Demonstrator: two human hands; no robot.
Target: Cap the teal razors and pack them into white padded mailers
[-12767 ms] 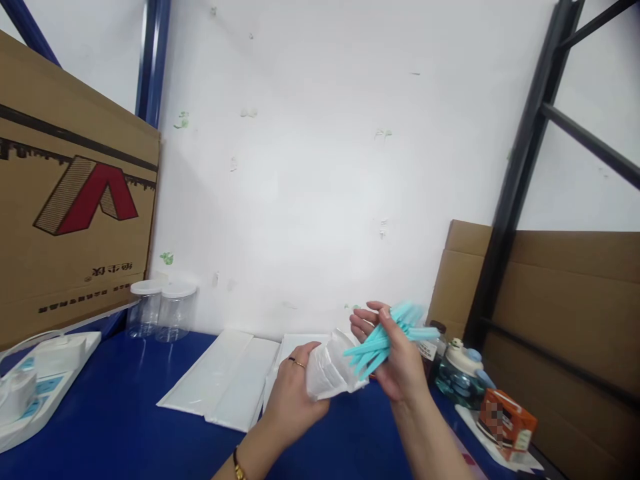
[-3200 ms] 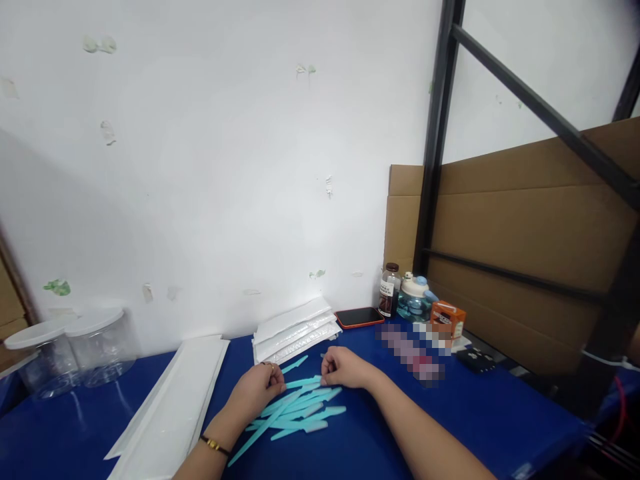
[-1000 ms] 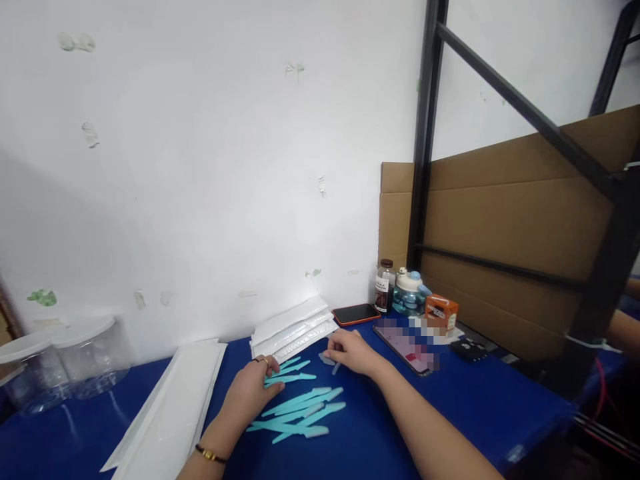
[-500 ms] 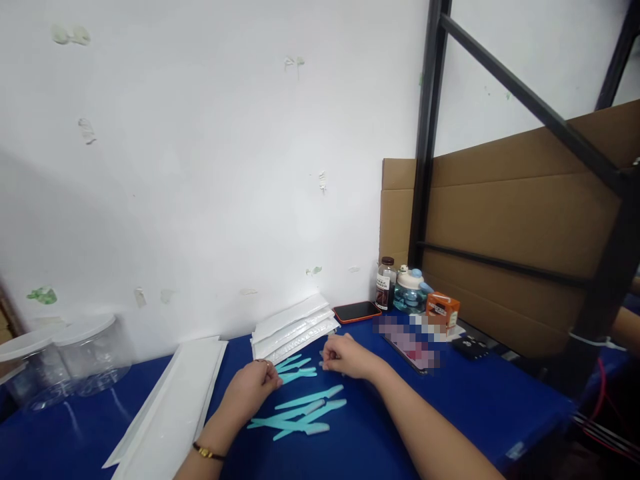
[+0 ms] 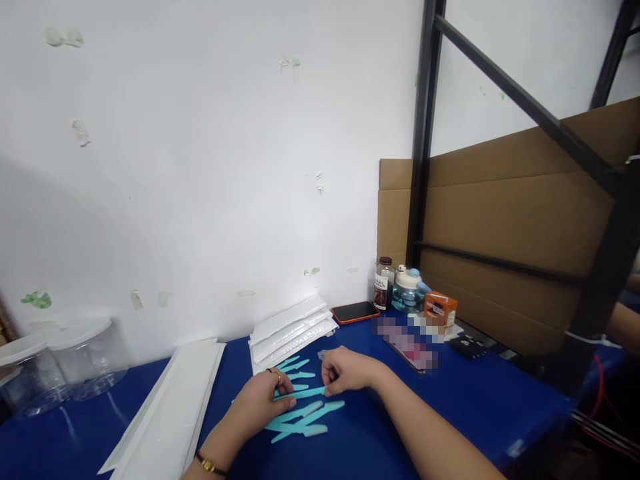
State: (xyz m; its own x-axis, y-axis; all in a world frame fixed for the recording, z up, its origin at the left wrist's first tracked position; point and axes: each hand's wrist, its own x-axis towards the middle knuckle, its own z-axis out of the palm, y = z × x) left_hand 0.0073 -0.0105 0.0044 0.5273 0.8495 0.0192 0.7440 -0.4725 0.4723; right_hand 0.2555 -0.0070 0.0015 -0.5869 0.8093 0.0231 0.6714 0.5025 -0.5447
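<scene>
My left hand (image 5: 263,399), wearing a ring and a bracelet, pinches the handle of a teal eyebrow razor (image 5: 307,393). The fingers of my right hand (image 5: 349,371) are closed at that razor's blade end, which they partly hide. Below lie several more teal razors (image 5: 311,416), crossing one another on the table, some with pale blade ends. Further teal razors (image 5: 301,376) fan out just beyond my left fingers. Small translucent pieces (image 5: 323,355) lie behind my right fingers, too small to make out.
White padded mailers (image 5: 293,331) are stacked behind the razors; long white mailers (image 5: 170,400) lie left. Clear tubs (image 5: 83,363) stand far left on the blue table (image 5: 500,413). An orange-edged phone (image 5: 356,312), dark bottle (image 5: 383,283), water bottle (image 5: 407,293) and orange box (image 5: 440,310) are at the back right.
My left hand has moved right and now grips a razor from the near group. My right hand has come down from the translucent pieces to the razor's blade end.
</scene>
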